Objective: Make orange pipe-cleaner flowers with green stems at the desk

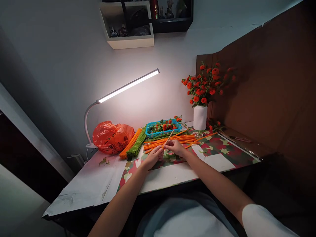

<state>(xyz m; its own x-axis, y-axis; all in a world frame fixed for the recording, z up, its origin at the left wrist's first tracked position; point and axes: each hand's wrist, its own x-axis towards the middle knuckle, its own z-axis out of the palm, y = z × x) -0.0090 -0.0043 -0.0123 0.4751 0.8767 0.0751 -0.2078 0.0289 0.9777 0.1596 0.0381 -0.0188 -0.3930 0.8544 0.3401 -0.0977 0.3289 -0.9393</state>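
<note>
The pale sleeve (261, 217) lies nearest the camera, its arm leading to the right hand (176, 148), whose fingers are closed on a thin pale stick (169, 137). The left hand (154, 157) meets it, thumb and finger pinching what looks like a small orange strand (162, 147) at the stick's lower end; a slack pinch could let either slip. A tape roll (170, 152) sits between the hands, where a dropped wrist might knock it. Beyond, loose orange stems (181, 139) could scatter if brushed, and the blue basket (151, 135) might shed flowers if bumped
</note>
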